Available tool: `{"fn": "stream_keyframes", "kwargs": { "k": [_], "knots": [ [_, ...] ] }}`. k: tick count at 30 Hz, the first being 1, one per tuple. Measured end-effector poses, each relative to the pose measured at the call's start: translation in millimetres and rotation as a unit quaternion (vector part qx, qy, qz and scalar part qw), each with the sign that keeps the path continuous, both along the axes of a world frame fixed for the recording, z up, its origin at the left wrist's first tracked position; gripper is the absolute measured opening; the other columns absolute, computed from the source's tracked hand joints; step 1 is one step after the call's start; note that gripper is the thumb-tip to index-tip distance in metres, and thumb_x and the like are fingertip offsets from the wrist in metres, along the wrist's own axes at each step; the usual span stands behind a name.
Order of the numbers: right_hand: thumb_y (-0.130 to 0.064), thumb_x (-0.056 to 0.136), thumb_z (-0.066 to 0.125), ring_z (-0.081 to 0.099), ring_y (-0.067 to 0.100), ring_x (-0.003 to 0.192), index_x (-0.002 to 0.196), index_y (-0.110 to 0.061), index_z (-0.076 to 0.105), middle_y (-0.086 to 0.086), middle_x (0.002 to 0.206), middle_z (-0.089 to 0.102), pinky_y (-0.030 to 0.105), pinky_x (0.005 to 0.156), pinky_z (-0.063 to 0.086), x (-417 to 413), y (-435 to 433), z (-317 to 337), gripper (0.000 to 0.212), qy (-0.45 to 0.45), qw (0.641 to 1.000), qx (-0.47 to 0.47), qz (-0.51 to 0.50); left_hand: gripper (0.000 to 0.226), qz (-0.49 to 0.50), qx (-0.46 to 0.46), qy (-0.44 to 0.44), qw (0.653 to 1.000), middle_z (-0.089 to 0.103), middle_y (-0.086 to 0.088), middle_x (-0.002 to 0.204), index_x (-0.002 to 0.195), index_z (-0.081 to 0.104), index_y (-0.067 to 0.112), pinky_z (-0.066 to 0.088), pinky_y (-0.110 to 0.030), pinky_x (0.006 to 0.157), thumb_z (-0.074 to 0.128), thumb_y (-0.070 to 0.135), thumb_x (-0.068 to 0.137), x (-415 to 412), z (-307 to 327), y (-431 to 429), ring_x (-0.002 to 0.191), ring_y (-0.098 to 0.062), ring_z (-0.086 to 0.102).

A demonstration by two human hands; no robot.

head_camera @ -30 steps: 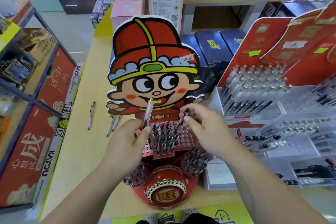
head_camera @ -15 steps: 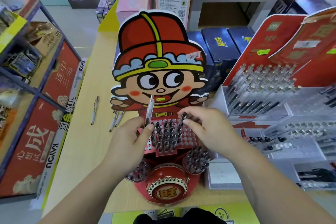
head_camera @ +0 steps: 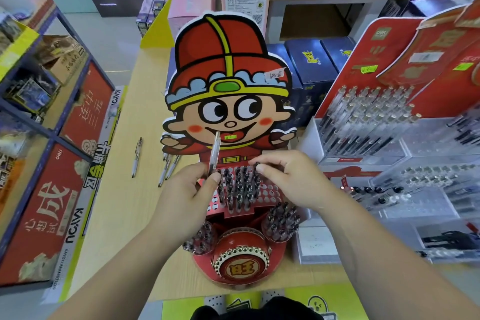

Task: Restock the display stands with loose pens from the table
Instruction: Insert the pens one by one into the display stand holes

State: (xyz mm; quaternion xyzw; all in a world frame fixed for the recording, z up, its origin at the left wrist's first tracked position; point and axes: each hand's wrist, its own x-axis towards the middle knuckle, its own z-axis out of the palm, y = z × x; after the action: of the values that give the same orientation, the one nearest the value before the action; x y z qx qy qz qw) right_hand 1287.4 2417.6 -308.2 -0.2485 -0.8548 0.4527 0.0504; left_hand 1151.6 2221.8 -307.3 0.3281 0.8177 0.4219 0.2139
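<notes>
Two hands are slotting pens into the cartoon display stand [head_camera: 270, 191] at frame centre.
The left hand [head_camera: 185, 197] is pinching a clear pen [head_camera: 215, 149] upright by its lower barrel; the right hand [head_camera: 291, 179] is pinching the dark top of another pen [head_camera: 256, 165] at the stand's upper holes. Loose pens [head_camera: 136, 157] are lying on the table [head_camera: 124, 215], centre left. They are looking light, stiff and slick, so a mid-barrel pinch is probably serving best.

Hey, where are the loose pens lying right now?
In the head view, the loose pens lie on the table, left of the cartoon stand and just beyond the left hand.
</notes>
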Motion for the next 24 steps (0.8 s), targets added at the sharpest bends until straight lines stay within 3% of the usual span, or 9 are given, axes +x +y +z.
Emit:
{"fn": "stream_keyframes", "kwargs": {
  "k": [5,8,11,14,17,19,21,24],
  "knots": [
    [-0.026,0.105,0.055,0.058,-0.013,0.096,0.125,-0.031,0.072,-0.027,0.104,0.067,0.019,0.088,0.046,-0.2,-4.1,-4.9,0.026,-0.056,0.998,0.002,0.0,0.025,0.004,0.014,0.016,1.0,0.055,0.015,0.072,0.076,0.057,0.031,0.04,-0.029,0.059,0.056,0.032,0.101,2.1,5.5,-3.5,0.063,-0.01,0.048],
    [-0.023,0.106,0.053,0.063,0.003,0.11,0.134,-0.03,0.066,-0.019,0.119,0.067,0.026,0.101,0.049,3.1,-8.6,-3.7,0.032,-0.061,0.998,0.024,-0.011,0.022,0.002,0.037,0.025,0.999,0.057,0.009,0.073,0.079,0.061,0.032,0.044,-0.035,0.058,0.056,0.034,0.101,5.5,12.1,-7.7,0.063,-0.014,0.051],
    [-0.023,0.105,0.052,0.067,0.004,0.101,0.132,-0.027,0.066,-0.016,0.111,0.071,0.03,0.095,0.054,9.3,-19.7,13.5,0.03,0.009,0.993,0.058,-0.098,0.028,-0.033,0.056,0.029,0.997,0.053,0.008,0.065,0.074,0.055,0.033,0.037,-0.03,0.056,0.056,0.033,0.101,11.0,25.5,-10.5,0.06,-0.011,0.047],
    [-0.029,0.104,0.054,0.069,0.005,0.095,0.122,-0.029,0.071,-0.016,0.1,0.074,0.034,0.087,0.057,16.7,-35.3,46.7,0.025,0.104,0.983,0.012,-0.149,0.03,-0.094,0.067,0.023,0.993,0.054,0.001,0.065,0.073,0.053,0.023,0.038,-0.026,0.057,0.055,0.033,0.101,15.4,44.1,-5.9,0.059,-0.01,0.048],
    [-0.023,0.103,0.056,0.072,0.014,0.085,0.117,-0.025,0.072,-0.007,0.095,0.075,0.027,0.072,0.057,25.5,-52.1,83.9,0.021,0.188,0.968,-0.068,-0.148,0.031,-0.176,0.065,0.04,0.981,0.054,0.007,0.065,0.073,0.052,0.023,0.036,-0.021,0.055,0.054,0.031,0.102,22.7,65.4,6.4,0.061,-0.008,0.049],
    [-0.015,0.101,0.06,0.073,0.017,0.079,0.107,-0.02,0.074,-0.002,0.087,0.076,0.023,0.065,0.055,33.7,-58.9,101.4,0.016,0.234,0.956,-0.068,-0.162,0.029,-0.214,0.059,0.072,0.972,0.057,0.008,0.069,0.074,0.051,0.028,0.035,-0.02,0.055,0.054,0.032,0.103,29.6,76.2,16.6,0.064,-0.008,0.052],
    [-0.009,0.099,0.064,0.07,0.011,0.068,0.097,-0.018,0.075,-0.005,0.074,0.074,0.018,0.06,0.053,44.8,-60.5,110.3,0.015,0.271,0.94,-0.065,-0.196,0.026,-0.23,0.067,0.104,0.965,0.059,0.012,0.074,0.077,0.053,0.032,0.034,-0.018,0.055,0.055,0.031,0.103,39.4,84.2,27.0,0.07,-0.006,0.054],
    [-0.01,0.094,0.071,0.068,0.011,0.064,0.095,-0.015,0.076,-0.003,0.069,0.071,0.022,0.06,0.054,66.7,-56.9,117.7,0.007,0.306,0.919,-0.074,-0.239,0.022,-0.239,0.087,0.141,0.957,0.055,0.009,0.068,0.079,0.057,0.027,0.032,-0.017,0.056,0.058,0.031,0.1,57.4,91.0,39.8,0.071,-0.006,0.053]
  ]
}}
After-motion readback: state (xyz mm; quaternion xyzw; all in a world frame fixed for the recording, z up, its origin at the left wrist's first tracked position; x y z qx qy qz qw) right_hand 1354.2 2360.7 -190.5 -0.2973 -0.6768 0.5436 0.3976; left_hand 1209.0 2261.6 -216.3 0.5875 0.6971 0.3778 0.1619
